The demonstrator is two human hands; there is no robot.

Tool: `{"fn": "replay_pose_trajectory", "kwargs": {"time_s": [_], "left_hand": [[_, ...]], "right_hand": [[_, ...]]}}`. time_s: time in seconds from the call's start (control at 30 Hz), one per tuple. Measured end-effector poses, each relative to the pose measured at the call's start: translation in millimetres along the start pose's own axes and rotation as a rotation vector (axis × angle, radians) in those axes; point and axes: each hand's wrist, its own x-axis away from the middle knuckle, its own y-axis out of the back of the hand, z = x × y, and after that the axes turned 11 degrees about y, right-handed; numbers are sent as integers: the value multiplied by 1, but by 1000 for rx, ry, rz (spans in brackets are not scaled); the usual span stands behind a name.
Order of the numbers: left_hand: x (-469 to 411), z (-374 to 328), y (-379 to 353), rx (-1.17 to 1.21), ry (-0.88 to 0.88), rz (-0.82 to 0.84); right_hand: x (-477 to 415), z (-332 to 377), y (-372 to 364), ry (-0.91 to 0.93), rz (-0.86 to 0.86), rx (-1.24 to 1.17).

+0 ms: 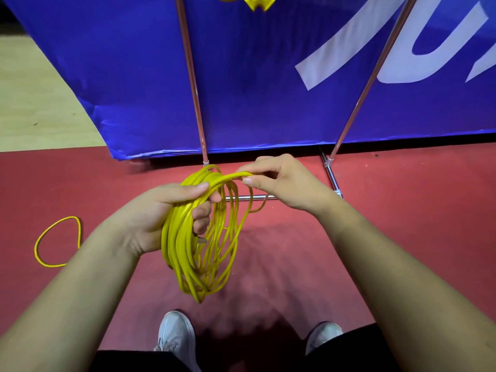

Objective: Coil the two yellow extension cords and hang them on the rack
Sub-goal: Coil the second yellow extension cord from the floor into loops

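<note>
A coil of yellow extension cord [185, 253] hangs in several loops from my left hand [171, 210], whose fingers are curled round the top of the bundle. My right hand [279, 181] pinches one strand of the same cord at the top of the coil, just right of my left thumb. A loose stretch of yellow cord [53, 237] lies looped on the red floor at the left. At the top edge a yellow plug block [259, 2] of a cord hangs on the rack [193, 84].
The rack's metal uprights and its floor bar [331, 175] stand directly ahead, in front of a blue banner [268, 76]. Red floor [402, 210] spreads around me, with pale wooden floor [35, 98] at far left. My shoes [175, 334] are at the bottom.
</note>
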Motion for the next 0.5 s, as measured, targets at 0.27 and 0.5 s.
{"fn": "replay_pose_trajectory", "kwargs": {"time_s": [0.27, 0.5], "left_hand": [[4, -3, -3, 39, 1, -21], [14, -12, -11, 139, -166, -46]], "right_hand": [[2, -15, -3, -77, 54, 126], [19, -92, -8, -393, 162, 183]]}}
